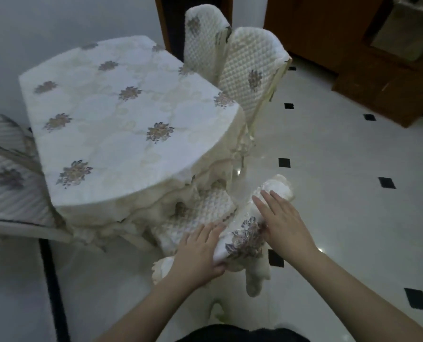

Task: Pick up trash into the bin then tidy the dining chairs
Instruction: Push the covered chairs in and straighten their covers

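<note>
Two hands rest on one chair back [245, 233] just beside the table [121, 124] — left hand [200, 253] grips its top edge, right hand [283, 224] lies flat, fingers straight. Three more chairs stand around this table — two behind [249, 72], one left [5, 169].

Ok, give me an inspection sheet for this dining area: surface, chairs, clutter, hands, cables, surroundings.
Surface: table draped in a white floral cloth, nothing on top.
Job's things: near chair part tucked under the table, its backrest under both hands; two far chairs side by side at the table; striped chair at left. No bin in view.
Clutter: nothing seen.
Hands: left hand grips the backrest's near end; right hand lies flat on its top.
Cables: nothing seen.
Surroundings: white tiled floor with black insets, wooden cabinet.
</note>
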Action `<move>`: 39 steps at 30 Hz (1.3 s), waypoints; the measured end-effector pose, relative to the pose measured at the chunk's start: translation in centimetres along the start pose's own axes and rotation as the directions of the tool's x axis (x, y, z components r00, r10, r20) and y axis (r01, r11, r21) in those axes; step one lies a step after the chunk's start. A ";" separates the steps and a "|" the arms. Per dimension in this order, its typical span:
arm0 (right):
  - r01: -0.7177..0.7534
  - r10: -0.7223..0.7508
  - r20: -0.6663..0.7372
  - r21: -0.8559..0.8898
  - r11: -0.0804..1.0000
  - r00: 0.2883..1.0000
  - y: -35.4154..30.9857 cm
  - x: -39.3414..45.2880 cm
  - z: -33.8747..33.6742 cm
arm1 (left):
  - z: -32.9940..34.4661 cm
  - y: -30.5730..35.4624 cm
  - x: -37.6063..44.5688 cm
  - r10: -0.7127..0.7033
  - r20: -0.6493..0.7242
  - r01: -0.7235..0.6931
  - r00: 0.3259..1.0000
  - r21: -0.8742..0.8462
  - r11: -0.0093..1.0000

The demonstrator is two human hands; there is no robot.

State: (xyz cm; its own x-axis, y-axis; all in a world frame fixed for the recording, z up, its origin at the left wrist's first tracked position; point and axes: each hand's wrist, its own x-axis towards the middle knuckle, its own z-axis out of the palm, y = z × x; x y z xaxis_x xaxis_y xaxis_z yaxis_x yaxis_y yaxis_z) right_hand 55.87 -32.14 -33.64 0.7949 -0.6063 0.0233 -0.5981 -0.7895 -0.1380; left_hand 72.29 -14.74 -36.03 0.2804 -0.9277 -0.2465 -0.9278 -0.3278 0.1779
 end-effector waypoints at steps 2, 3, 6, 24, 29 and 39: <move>0.085 -0.083 0.061 -0.029 0.996 0.995 1.3 1.2 0.9 | 0.1 0.4 -0.4 -0.066 -0.055 0.063 0.996 -0.061 0.996; 0.120 -0.117 0.086 -0.035 0.992 0.989 2.0 1.8 1.2 | 0.2 0.4 -0.8 -0.100 -0.087 0.093 0.991 -0.089 0.992; 0.220 -0.217 0.090 -0.019 0.975 0.972 3.8 3.6 1.9 | 1.4 0.2 -2.3 -0.233 -0.156 0.224 0.960 -0.072 0.972; 0.519 -0.530 0.175 0.107 0.848 0.830 6.2 8.1 1.6 | -0.1 3.0 -1.5 -0.652 -0.052 0.652 0.757 -0.007 0.758; 0.505 -0.509 0.197 0.077 0.860 0.838 5.8 7.9 1.4 | -0.1 2.4 -1.7 -0.641 -0.032 0.642 0.767 0.019 0.767; 0.494 -0.494 0.201 0.052 0.868 0.846 5.1 7.6 1.4 | -0.1 2.1 -1.9 -0.670 -0.024 0.670 0.742 0.068 0.740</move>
State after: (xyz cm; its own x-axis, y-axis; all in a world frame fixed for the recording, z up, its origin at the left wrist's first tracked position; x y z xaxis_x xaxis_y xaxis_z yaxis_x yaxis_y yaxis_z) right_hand 59.00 -40.59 -35.59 0.9883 -0.1038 -0.1116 -0.1209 -0.9797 -0.1598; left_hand 69.89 -13.66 -35.07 0.8355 -0.4734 -0.2788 -0.5152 -0.8514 -0.0983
